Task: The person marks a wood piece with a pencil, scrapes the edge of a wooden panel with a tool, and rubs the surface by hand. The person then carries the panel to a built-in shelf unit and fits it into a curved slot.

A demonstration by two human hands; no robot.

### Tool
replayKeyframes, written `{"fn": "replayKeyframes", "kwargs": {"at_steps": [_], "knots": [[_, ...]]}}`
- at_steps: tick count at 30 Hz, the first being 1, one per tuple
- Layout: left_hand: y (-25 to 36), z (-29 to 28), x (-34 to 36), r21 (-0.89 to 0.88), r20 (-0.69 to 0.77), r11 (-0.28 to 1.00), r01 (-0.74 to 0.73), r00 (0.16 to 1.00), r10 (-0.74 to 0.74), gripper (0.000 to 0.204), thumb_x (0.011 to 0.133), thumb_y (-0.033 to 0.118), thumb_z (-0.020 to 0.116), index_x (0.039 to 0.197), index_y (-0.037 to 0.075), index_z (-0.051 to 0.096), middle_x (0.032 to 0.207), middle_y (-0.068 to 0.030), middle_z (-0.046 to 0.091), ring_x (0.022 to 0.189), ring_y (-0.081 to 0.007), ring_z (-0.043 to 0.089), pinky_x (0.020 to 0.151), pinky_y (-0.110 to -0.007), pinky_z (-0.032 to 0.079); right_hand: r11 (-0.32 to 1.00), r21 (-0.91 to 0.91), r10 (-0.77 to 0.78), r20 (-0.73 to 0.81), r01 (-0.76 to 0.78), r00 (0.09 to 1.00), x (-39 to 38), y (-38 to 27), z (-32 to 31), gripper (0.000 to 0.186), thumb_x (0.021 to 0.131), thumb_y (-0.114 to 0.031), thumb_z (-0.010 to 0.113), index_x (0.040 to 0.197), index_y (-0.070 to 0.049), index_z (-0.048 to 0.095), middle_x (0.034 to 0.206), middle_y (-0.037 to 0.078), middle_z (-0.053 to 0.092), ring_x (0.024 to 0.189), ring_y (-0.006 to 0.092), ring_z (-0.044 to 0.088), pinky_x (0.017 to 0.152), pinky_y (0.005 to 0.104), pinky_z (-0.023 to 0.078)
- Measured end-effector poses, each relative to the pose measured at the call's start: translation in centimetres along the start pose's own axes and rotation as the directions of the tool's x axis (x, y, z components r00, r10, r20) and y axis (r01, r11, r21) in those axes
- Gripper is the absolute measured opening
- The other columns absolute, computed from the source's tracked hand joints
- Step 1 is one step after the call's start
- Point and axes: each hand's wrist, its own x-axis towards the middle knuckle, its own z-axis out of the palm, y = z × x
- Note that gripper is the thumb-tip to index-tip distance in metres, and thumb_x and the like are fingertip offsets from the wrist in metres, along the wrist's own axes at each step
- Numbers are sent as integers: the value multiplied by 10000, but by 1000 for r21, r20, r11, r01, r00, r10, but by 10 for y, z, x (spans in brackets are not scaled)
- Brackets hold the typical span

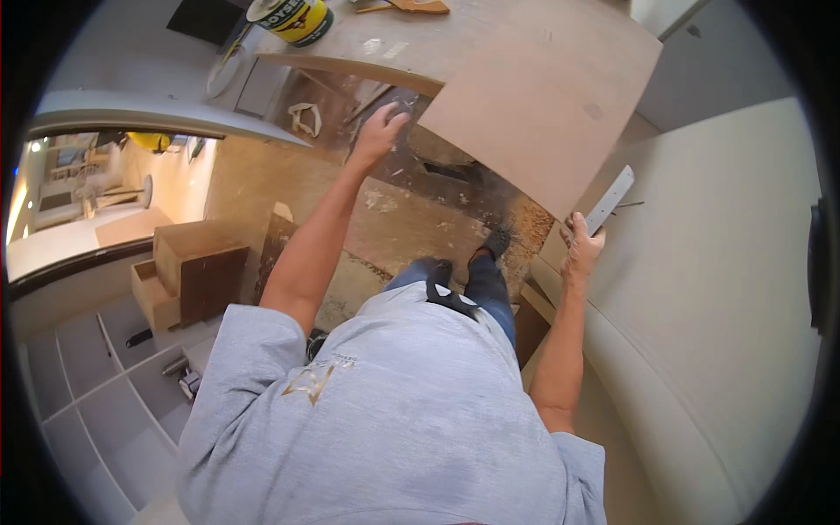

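Observation:
My left hand [380, 138] reaches out past the near edge of the worktable [350, 70], over the floor, its fingers loosely apart and nothing visible in them. My right hand [582, 249] is closed around one end of a long, flat, whitish strip [610, 201] with a rounded tip, slanting up and to the right. What kind of tool the strip is, I cannot make out. Just left of it, a thin pinkish-brown board [538, 114] lies on the worktable, its near corner jutting over the edge close to my right hand.
A yellow and dark paint can [293, 19] and an orange tool [416, 5] stand on the worktable. Wood shavings [529, 229] and scraps litter the floor by my feet. A pale panel [709, 254] rises on the right; a wooden box with a drawer [197, 267] is at left.

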Motion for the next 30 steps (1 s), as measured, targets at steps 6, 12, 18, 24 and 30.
{"fn": "replayKeyframes", "kwargs": {"at_steps": [6,12,18,24,30], "knots": [[-12,26,54,107,81,993,-57,996,49,602,994,440,643,1339,-54,625,1251,-216,711,1164,-285,672,983,-391,508,982,64,174,92,-180,981,9,3,24,369,943,-202,762,1214,-50,564,1018,32,659,837,141,646,686,338,575],[26,43,103,10,422,963,271,872,-249,530,1041,482,593,1152,-26,695,1113,-82,700,977,-156,620,880,-334,495,978,16,207,16,-207,978,6,-5,17,370,952,-182,741,1231,-24,556,1007,58,638,846,160,657,659,327,564],[18,70,117,-40,391,966,256,894,-220,674,944,581,659,1180,-50,679,1061,-208,731,1011,-273,700,889,-427,535,986,66,150,42,-153,988,18,16,13,422,961,-192,747,1264,25,548,1073,63,655,918,162,658,809,309,549],[11,90,84,96,74,993,72,994,-80,656,925,628,621,984,-23,679,984,-308,702,956,-493,676,819,-545,512,996,72,63,-137,-54,989,16,34,22,424,953,-217,729,1287,-24,553,996,12,633,813,143,644,621,317,563],[-2,88,4,32,-27,991,126,992,-125,655,955,627,605,971,-25,662,959,-308,696,947,-496,671,800,-542,513,989,106,115,-131,-102,985,-1,22,0,373,929,-101,746,1227,40,571,1036,51,643,863,138,615,778,301,514]]}}
